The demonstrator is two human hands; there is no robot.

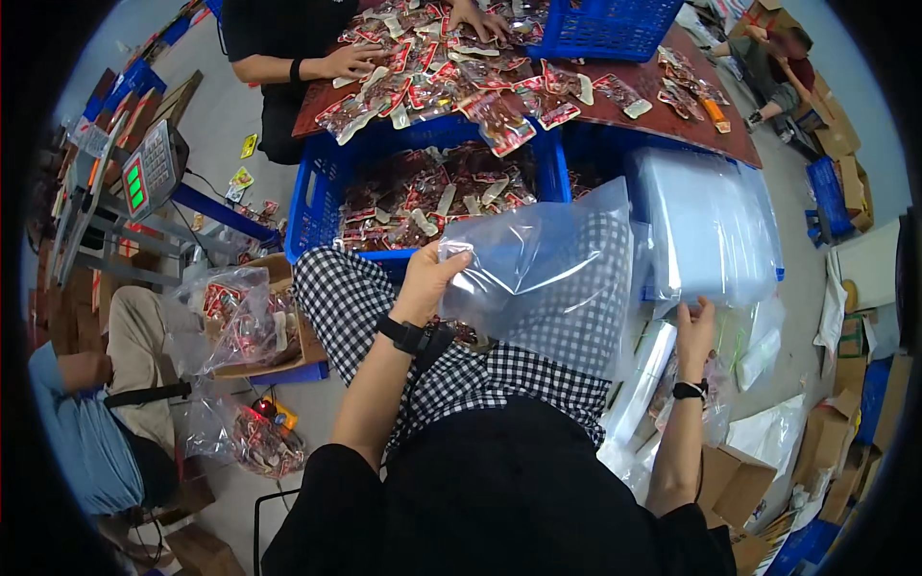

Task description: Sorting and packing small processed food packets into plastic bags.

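My left hand (426, 282) pinches the left edge of a clear plastic bag (533, 281) between thumb and fingers. The bag looks flat and spreads over my checked trousers. On the right, my right hand (696, 331) is at the near edge of a stack of clear plastic bags (709, 230); whether its fingers grip a bag cannot be made out. Beyond my knees stands a blue plastic crate (306, 209) full of sealed snack packets (410, 194). More red-and-clear packets (432, 79) are heaped on the dark red tabletop (605, 119).
A co-worker's hands (353, 61) rest on the heap. Another blue crate (605, 32) stands on the table. At left are a digital scale (148, 173), a cardboard box (313, 324) holding bagged packets and a seated person (108, 439). Cardboard boxes (735, 479) lie at right.
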